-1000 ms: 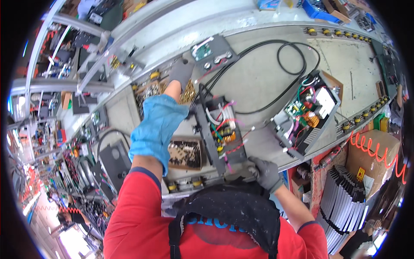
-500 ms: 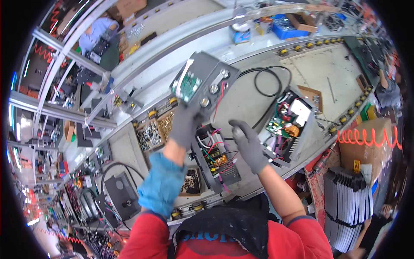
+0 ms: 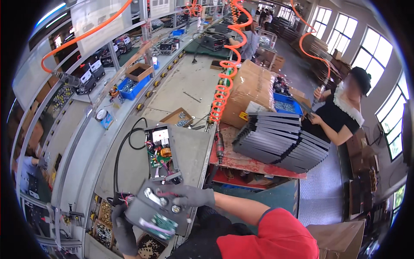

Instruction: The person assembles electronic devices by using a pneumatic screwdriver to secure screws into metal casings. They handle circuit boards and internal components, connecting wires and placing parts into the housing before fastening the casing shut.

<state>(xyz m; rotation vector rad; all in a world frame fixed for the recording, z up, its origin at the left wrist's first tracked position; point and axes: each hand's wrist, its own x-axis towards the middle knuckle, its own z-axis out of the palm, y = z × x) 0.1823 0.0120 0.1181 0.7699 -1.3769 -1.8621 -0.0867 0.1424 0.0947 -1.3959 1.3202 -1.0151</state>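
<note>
I'm seeing grey-gloved left hand [image 3: 123,231] gripping flat grey metal panel [image 3: 156,210], 8 o'clock; grey-gloved right hand [image 3: 189,196] now joining, 2 o'clock, maybe steadying, pinch unclear.

Bright paned windows [image 3: 371,52], grey floor [image 3: 320,203], red table [image 3: 250,164]

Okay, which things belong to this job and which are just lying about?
Apparently in the job:
- grey panel in left hand, right hand at its edge
- green circuit board on it
- open unit beyond it

Apparently lying about:
- thin rod
- large cardboard box
- upper-left blue bin
</note>
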